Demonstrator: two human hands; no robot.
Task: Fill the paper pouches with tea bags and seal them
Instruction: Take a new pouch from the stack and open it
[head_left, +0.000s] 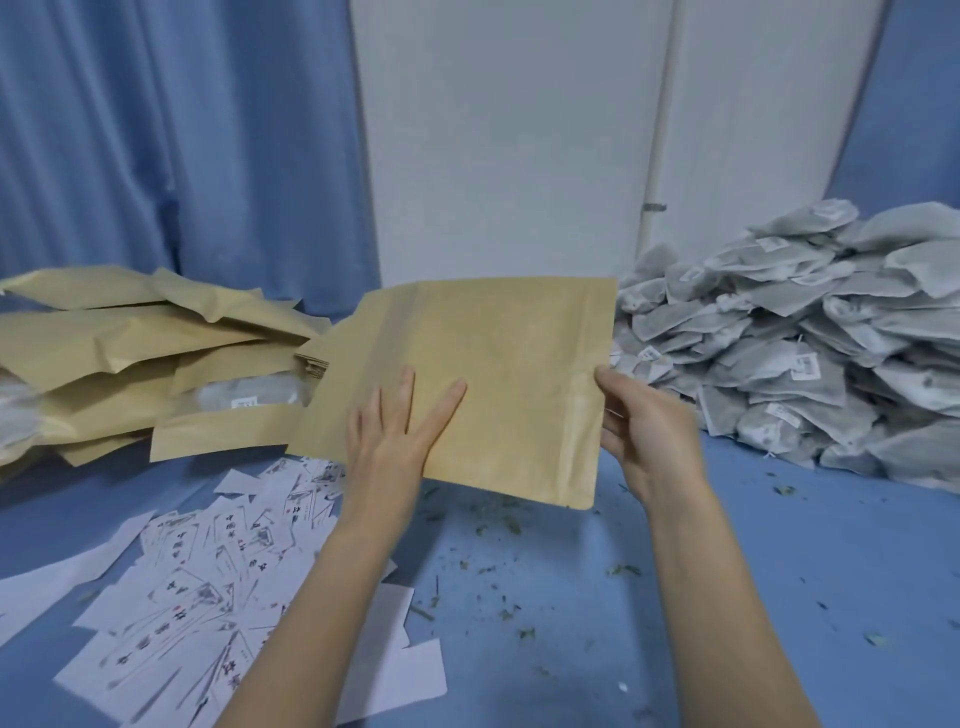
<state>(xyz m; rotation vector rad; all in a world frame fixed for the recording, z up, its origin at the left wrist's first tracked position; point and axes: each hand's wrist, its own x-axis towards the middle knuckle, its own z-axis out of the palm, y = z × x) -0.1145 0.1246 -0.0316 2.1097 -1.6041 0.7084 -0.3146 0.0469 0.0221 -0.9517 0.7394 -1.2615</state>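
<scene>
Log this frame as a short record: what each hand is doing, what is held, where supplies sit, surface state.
held item: paper pouch, lifted off the blue table
left hand: fingers straight, flat against the pouch face
right hand: grips the pouch's right edge
tea bags: heaped at right
other pouches: piled at left
printed slips: scattered in front of the pile
surface: loose tea crumbs

Blue table w/ pouch stack left, tea bag heap right, paper labels + tea crumbs in front
</scene>
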